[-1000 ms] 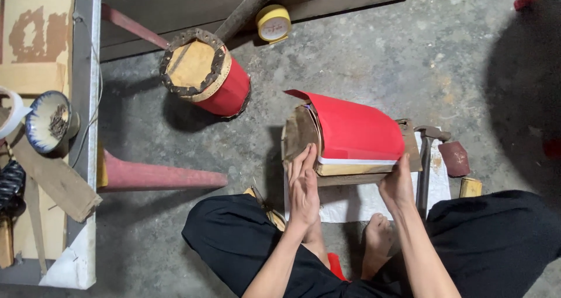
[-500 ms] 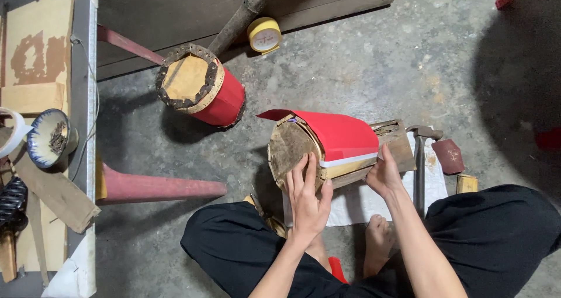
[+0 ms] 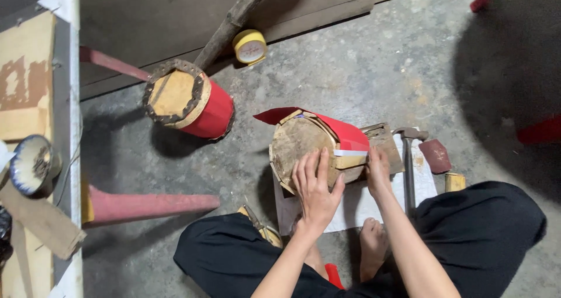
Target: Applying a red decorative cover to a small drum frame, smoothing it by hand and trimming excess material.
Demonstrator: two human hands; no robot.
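The left hand lies flat with fingers spread against the round wooden end of the small drum, palm pressed to its lower right edge; it grips nothing, only braces. The right hand is cupped over the drum's bare wooden side, just below where the red sheet ends, fingers bent onto the body near a pale strip of tape; whether it pinches the sheet's edge cannot be told.

A second ago the drum lay on its side with the red sheet covering most of what showed, and both hands sat low at its near edge. Since then the drum has been turned and tipped, so that its wooden end now faces up toward the camera, and the left hand has climbed onto that face. The red sheet has slid to the far side, one corner sticking out free at the upper left of the drum. The wrap looks only partly on.

The drum sits in the middle of the frame on a white sheet spread on the concrete floor, directly under both hands and just ahead of the person's crossed legs. A hammer lies just right of it; a finished red drum stands well apart at upper left, with a yellow tape roll beyond.
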